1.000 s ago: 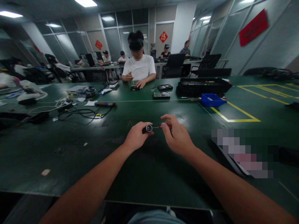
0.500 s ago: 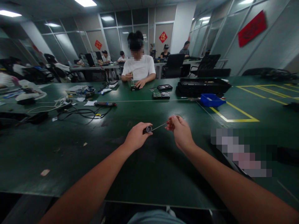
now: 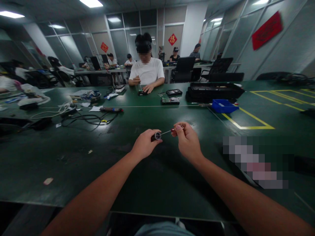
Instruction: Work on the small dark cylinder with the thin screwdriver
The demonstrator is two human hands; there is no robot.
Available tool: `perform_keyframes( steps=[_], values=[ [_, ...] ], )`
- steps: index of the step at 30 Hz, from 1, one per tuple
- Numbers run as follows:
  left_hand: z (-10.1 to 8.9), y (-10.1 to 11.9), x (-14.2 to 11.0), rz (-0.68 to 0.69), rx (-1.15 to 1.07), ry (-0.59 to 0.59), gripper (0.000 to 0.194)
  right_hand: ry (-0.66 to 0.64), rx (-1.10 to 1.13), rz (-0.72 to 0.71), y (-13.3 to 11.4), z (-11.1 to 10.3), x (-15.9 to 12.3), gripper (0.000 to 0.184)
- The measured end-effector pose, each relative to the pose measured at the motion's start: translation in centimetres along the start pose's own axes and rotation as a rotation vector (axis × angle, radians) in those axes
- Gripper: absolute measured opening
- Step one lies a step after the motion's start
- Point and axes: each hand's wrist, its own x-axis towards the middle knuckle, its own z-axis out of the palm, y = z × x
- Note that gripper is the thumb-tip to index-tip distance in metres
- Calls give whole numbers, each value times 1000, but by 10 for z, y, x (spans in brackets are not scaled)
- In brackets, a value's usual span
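My left hand (image 3: 144,144) is closed around a small black cylindrical part (image 3: 156,136) with a shiny round end, held just above the green table (image 3: 98,164). My right hand (image 3: 187,141) is closed on a thin screwdriver (image 3: 169,131) with a red handle. The metal shaft runs leftward and its tip meets the end of the cylindrical part. Both hands hover over the table's middle, close together.
A person in a white shirt (image 3: 147,72) works across the table with circuit boards (image 3: 170,100). A blue tray (image 3: 223,105) and a long black case (image 3: 214,90) lie at the back right. Cables (image 3: 86,118) sprawl at the left. A blurred patch covers something at the right.
My right hand pulled the screwdriver away a little and tilted it, then came back in; its fingers are now wrapped around the handle with the tip at the part. My left hand stayed put.
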Motion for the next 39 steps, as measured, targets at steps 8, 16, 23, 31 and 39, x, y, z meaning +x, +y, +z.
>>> perform_keyframes(
  steps=[8,16,23,31,39],
  values=[
    [1,-3,0,-15,-4,25,38,-4,-136,-22,-9,-1,-3,23],
    [2,-6,0,-35,-3,25,37,-86,-413,-143,-16,-7,-3,20],
    [2,-8,1,-52,18,24,38,-209,-423,-201,-18,-8,-4,20],
    [-1,-4,2,-25,15,53,39,-70,133,85,1,1,4,23],
    [2,-9,1,-56,78,-64,39,43,133,215,20,-6,15,31]
  ],
)
